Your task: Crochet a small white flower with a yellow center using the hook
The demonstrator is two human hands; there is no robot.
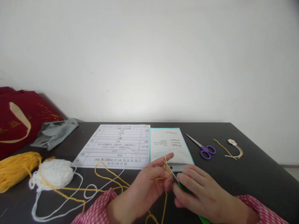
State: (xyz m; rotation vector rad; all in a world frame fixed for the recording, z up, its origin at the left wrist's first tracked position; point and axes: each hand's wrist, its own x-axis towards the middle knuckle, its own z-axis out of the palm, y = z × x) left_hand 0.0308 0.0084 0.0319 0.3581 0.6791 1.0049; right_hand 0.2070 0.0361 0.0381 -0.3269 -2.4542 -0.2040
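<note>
My left hand (151, 183) pinches yellow yarn (165, 202), which runs over its raised index finger and hangs down below. In my right hand (201, 189) is a crochet hook (182, 187) with a green handle and a thin metal shaft. The hook's tip meets the yarn beside my left index finger. Any stitches between the fingers are too small to make out. The yellow strand trails left across the table toward a yellow skein (18, 169). Beside that skein lies a white yarn ball (56, 174) with loose white loops.
A printed pattern sheet (112, 133) and a white packet with blue edges (165, 137) lie ahead. Purple-handled scissors (205, 152) and a small white crocheted flower (231, 142) with yarn tails are at right. A grey cloth (56, 133) and red bag (30, 115) stand at left.
</note>
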